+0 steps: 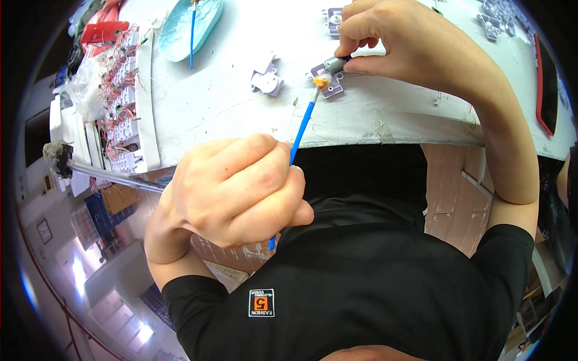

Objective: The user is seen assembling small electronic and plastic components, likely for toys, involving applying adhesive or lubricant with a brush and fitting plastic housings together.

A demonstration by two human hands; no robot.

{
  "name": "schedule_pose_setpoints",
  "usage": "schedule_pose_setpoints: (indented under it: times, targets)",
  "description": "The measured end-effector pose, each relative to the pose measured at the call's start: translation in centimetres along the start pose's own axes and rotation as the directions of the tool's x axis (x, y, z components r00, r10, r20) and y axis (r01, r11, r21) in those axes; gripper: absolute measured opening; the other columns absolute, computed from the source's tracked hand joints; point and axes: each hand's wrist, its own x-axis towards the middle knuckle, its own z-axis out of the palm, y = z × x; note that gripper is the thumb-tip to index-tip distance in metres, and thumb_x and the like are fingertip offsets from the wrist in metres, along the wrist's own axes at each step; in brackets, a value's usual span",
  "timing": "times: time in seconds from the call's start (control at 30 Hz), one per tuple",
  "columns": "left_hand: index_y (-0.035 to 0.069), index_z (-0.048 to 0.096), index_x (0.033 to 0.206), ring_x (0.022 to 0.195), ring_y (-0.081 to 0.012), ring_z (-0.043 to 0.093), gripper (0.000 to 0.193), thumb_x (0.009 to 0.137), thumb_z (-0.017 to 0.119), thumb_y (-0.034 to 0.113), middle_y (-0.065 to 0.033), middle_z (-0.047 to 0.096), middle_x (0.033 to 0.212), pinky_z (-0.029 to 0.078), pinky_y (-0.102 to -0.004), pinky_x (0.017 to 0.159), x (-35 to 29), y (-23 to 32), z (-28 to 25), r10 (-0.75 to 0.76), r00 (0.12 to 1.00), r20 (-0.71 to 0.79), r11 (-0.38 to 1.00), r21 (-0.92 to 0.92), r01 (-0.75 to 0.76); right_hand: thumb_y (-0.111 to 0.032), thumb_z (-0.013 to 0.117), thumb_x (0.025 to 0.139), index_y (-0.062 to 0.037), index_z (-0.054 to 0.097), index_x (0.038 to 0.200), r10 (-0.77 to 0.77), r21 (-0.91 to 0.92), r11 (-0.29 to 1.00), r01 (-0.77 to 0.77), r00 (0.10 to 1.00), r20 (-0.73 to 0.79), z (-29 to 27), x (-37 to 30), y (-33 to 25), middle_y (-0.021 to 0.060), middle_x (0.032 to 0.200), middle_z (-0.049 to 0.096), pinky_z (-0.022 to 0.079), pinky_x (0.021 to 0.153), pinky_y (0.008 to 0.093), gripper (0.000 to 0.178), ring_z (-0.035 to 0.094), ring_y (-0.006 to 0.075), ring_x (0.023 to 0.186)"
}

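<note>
Black shirt [385, 283], lettered patch [261, 302], left fingers [256, 183] clasping blue stick [303, 129], right fingers [359, 29] pinching motor [335, 64]

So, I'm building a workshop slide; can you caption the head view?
Left hand holds a blue-handled brush at a grey housing; right hand pinches a silver cylinder.

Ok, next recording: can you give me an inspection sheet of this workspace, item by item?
Surface: white tabletop, marked and scuffed near its front edge.
Job's things: grey housing, with a grey cylinder at its far right side; blue-handled brush, tip at the housing, contact unclear; second housing to the left.
Clutter: turquoise dish with white paste and another brush; grey parts at far right.
Hands: left hand closed round the brush handle; right hand pinching the cylinder.
Cables: thin red wires among white assemblies at left.
Surroundings: wood-look floor; wall clock at lower left.
</note>
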Motion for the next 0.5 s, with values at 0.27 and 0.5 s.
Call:
schedule_pose_setpoints:
  times: [0.27,0.5]
  targets:
    - [0.0,0.062,0.091,0.067,-0.0265,0.067,0.03,0.094,0.073,0.027,-0.0133,0.065,0.082,0.056,-0.0325,0.05,0.3,-0.1,-0.1,-0.004,0.992,-0.124,1.0,0.009,0.005,-0.014,0.072,0.086,0.0021,0.073,0.089,-0.007,0.005,1.0,0.007,1.0,-0.004,-0.1,-0.1,-0.1,0.0151,0.089,0.069,0.053,0.083,0.0366,0.016,0.066,0.03,0.089]
    - [-0.004,0.064,0.097,0.063,-0.0297,0.067,0.029,0.094,0.073,0.024,-0.0146,0.065,0.081,0.056,-0.0368,0.05,0.3,-0.8,0.9,0.016,0.979,-0.201,0.999,-0.048,-0.026,-0.013,0.072,0.085,0.0017,0.073,0.087,-0.022,0.022,1.0,0.022,0.999,-0.03,0.1,-0.3,0.2,0.0153,0.088,0.069,0.053,0.083,0.0372,0.015,0.066,0.0312,0.089]
